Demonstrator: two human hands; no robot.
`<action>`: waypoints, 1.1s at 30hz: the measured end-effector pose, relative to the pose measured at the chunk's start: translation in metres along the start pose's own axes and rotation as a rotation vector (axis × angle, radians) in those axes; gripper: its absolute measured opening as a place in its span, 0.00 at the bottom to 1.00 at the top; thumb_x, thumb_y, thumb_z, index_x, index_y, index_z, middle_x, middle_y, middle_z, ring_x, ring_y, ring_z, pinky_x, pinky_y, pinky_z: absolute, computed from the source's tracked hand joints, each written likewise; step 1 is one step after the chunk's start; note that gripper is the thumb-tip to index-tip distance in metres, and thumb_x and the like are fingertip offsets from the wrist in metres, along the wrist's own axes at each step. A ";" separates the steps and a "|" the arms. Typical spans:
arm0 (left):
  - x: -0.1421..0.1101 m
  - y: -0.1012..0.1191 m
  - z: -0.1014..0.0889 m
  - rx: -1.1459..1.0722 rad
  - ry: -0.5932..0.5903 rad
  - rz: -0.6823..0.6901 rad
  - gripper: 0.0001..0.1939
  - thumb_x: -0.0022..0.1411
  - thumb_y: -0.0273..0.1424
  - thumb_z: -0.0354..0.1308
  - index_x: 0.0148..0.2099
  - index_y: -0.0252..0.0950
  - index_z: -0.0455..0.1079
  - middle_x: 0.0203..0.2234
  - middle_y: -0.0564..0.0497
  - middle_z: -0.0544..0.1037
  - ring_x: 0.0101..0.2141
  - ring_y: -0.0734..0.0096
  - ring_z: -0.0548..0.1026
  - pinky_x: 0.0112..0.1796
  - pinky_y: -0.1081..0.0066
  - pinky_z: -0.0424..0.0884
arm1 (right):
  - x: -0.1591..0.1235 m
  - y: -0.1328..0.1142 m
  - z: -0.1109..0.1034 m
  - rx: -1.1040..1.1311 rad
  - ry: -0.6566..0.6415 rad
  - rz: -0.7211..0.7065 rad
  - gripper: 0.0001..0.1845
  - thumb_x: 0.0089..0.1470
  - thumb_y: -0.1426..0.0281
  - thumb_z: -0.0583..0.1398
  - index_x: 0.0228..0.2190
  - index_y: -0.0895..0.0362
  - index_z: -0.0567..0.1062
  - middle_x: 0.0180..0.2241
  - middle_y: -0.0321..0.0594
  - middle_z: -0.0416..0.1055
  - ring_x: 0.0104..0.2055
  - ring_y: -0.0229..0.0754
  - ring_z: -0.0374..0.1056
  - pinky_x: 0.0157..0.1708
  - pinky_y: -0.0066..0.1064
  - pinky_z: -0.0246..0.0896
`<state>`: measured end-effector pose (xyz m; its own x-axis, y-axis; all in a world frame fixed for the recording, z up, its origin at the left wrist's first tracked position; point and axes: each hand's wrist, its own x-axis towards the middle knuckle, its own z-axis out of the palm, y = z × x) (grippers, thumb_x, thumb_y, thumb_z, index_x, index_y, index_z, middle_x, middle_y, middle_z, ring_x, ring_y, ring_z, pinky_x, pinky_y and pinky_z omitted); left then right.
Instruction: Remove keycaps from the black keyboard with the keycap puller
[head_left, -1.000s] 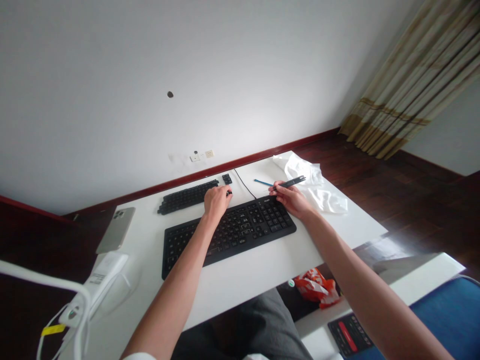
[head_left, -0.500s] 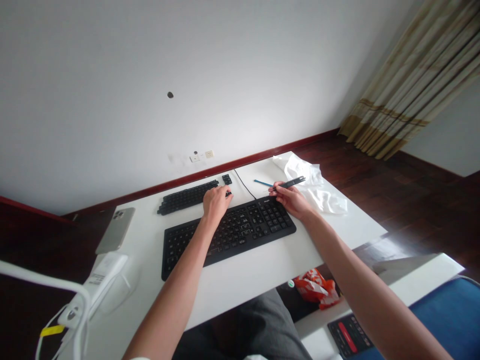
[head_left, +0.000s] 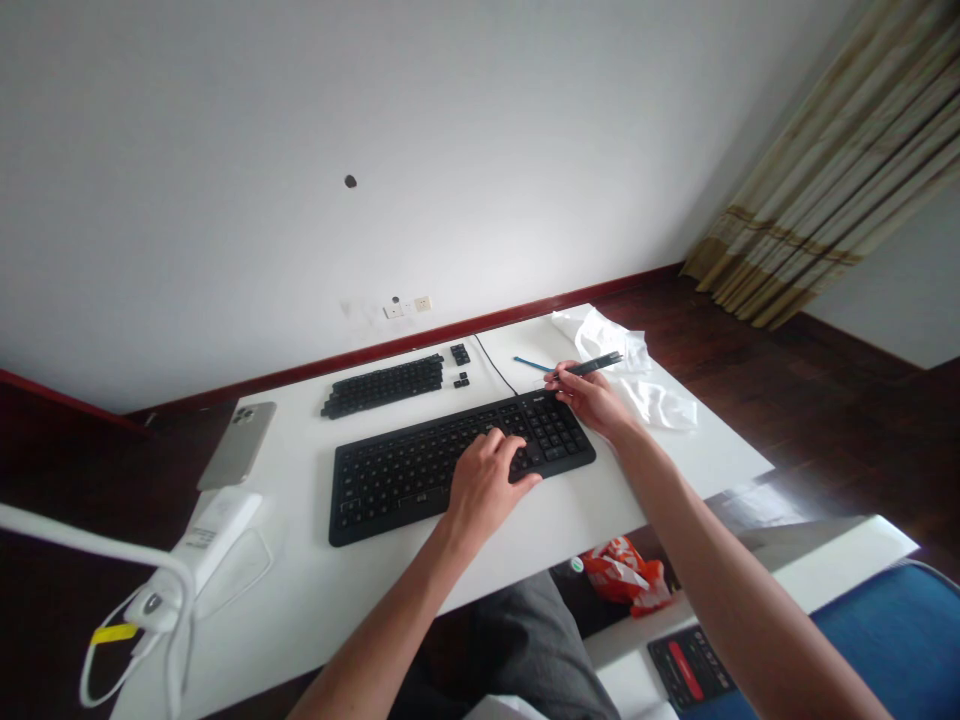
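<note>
A black keyboard [head_left: 405, 475], stripped of many keycaps, lies on the white table [head_left: 300, 590]. Over its right part is my left hand [head_left: 491, 475], thumb and fingers apart, with nothing visible between them. My right hand [head_left: 589, 395] is closed around a slim black pen-like tool [head_left: 600, 364] beyond the keyboard's far right corner; the tool's exact kind is unclear. Behind the keyboard, loose black keycaps [head_left: 386, 385] sit in rows. Beside them are a small block of keycaps [head_left: 460, 355] and a few arrow-type keycaps [head_left: 461, 380].
A thin blue stick [head_left: 529, 362] and crumpled white plastic [head_left: 660, 405] lie at the right. At the left are a phone [head_left: 238, 450], a white power strip [head_left: 206, 540] and a white cable. The keyboard's cord [head_left: 495, 362] runs back. An orange bag [head_left: 622, 570] sits below.
My left hand has moved from the small arrow-type keycaps behind the keyboard, down and right over the keys, leaving those keycaps in view. My right hand keeps the black tool almost still.
</note>
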<state>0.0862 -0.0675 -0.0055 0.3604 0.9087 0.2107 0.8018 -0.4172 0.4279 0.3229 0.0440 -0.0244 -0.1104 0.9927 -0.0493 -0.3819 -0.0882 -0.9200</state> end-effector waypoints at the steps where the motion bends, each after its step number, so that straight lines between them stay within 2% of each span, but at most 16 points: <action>1: -0.002 0.002 0.004 0.008 -0.002 0.002 0.20 0.62 0.41 0.73 0.52 0.43 0.75 0.44 0.49 0.78 0.45 0.59 0.77 0.48 0.61 0.75 | -0.004 -0.001 0.001 -0.020 0.033 -0.031 0.17 0.50 0.58 0.76 0.36 0.51 0.80 0.38 0.38 0.81 0.38 0.39 0.76 0.33 0.26 0.72; 5: -0.005 0.004 0.012 0.039 -0.017 0.044 0.19 0.62 0.39 0.73 0.53 0.42 0.75 0.43 0.49 0.77 0.44 0.58 0.76 0.47 0.59 0.75 | -0.033 -0.003 0.008 -0.126 0.126 -0.084 0.17 0.51 0.55 0.75 0.36 0.50 0.81 0.39 0.40 0.81 0.39 0.43 0.77 0.36 0.30 0.75; 9: -0.005 0.006 0.015 -0.001 -0.030 0.070 0.17 0.64 0.35 0.72 0.53 0.42 0.75 0.44 0.49 0.78 0.46 0.59 0.76 0.49 0.60 0.75 | -0.068 -0.005 0.017 -0.300 0.069 -0.049 0.18 0.53 0.54 0.74 0.39 0.52 0.81 0.40 0.44 0.83 0.39 0.47 0.79 0.38 0.37 0.78; 13: -0.006 0.008 0.015 -0.029 -0.043 0.069 0.16 0.66 0.32 0.69 0.54 0.40 0.73 0.45 0.48 0.78 0.46 0.59 0.76 0.50 0.59 0.74 | -0.086 -0.003 0.023 -0.404 0.008 -0.020 0.19 0.54 0.53 0.74 0.39 0.52 0.81 0.39 0.44 0.83 0.40 0.49 0.79 0.41 0.40 0.78; 24: -0.009 0.013 0.021 0.017 -0.057 0.067 0.12 0.71 0.30 0.62 0.55 0.39 0.70 0.46 0.46 0.78 0.46 0.57 0.77 0.49 0.58 0.73 | -0.091 0.004 0.030 -0.555 -0.026 0.003 0.18 0.55 0.52 0.72 0.37 0.52 0.81 0.34 0.43 0.82 0.38 0.50 0.79 0.40 0.43 0.77; 29: -0.009 0.012 0.017 0.060 -0.047 0.094 0.11 0.71 0.31 0.62 0.54 0.39 0.71 0.44 0.46 0.78 0.45 0.56 0.76 0.48 0.57 0.72 | -0.088 -0.003 0.031 -0.696 -0.130 -0.017 0.13 0.59 0.56 0.69 0.38 0.51 0.81 0.32 0.40 0.80 0.35 0.48 0.77 0.39 0.41 0.76; 33: -0.021 0.015 0.015 0.116 -0.056 0.169 0.12 0.74 0.29 0.56 0.57 0.38 0.71 0.42 0.45 0.78 0.44 0.56 0.75 0.46 0.56 0.71 | -0.087 -0.015 0.036 -0.807 -0.213 -0.062 0.07 0.61 0.61 0.68 0.37 0.51 0.82 0.33 0.39 0.80 0.35 0.48 0.76 0.38 0.38 0.74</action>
<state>0.0978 -0.0928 -0.0164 0.5180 0.8266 0.2201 0.7758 -0.5624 0.2861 0.3055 -0.0440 0.0081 -0.3130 0.9497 0.0106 0.3720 0.1328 -0.9187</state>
